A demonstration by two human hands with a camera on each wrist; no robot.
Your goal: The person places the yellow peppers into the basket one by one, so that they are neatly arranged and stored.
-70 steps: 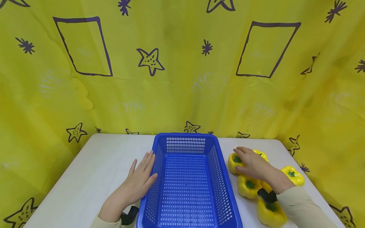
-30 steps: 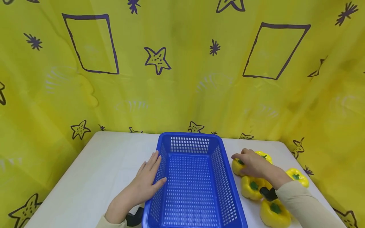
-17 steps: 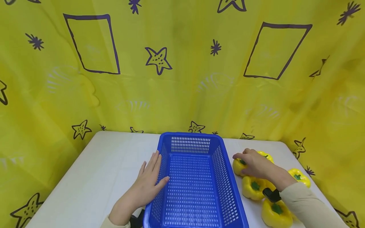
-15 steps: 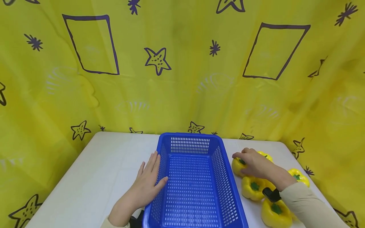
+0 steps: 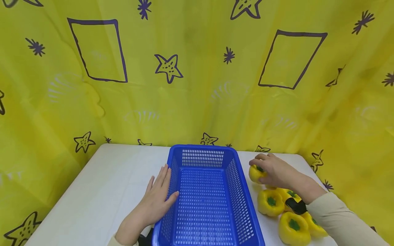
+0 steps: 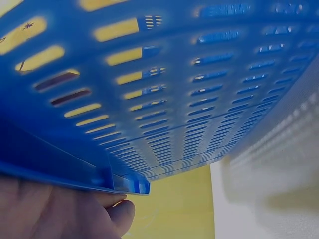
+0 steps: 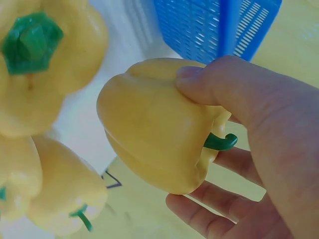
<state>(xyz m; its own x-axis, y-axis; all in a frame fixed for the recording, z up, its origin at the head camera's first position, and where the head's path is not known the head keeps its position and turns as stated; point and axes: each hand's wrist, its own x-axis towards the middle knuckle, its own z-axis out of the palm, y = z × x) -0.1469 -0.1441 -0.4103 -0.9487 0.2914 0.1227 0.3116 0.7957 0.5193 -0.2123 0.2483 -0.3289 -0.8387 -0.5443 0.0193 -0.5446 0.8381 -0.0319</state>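
A blue plastic basket with slotted walls stands on the white table. My left hand rests along its left rim, fingers straight and thumb spread over the inside. From the left wrist view, the palm lies over the rim beside the outer basket wall. To the basket's right, my right hand grips a yellow bell pepper with a green stem. In the right wrist view, the thumb presses one side of that bell pepper and the fingers reach round the other.
Several more yellow bell peppers cluster right of the basket, partly hidden under my right forearm. The white table extends left of the basket. A yellow curtain with purple drawings hangs along the back and sides.
My right hand has closed round the far-left bell pepper and moved slightly up and away from the others with it. The left hand has stayed on the basket rim.
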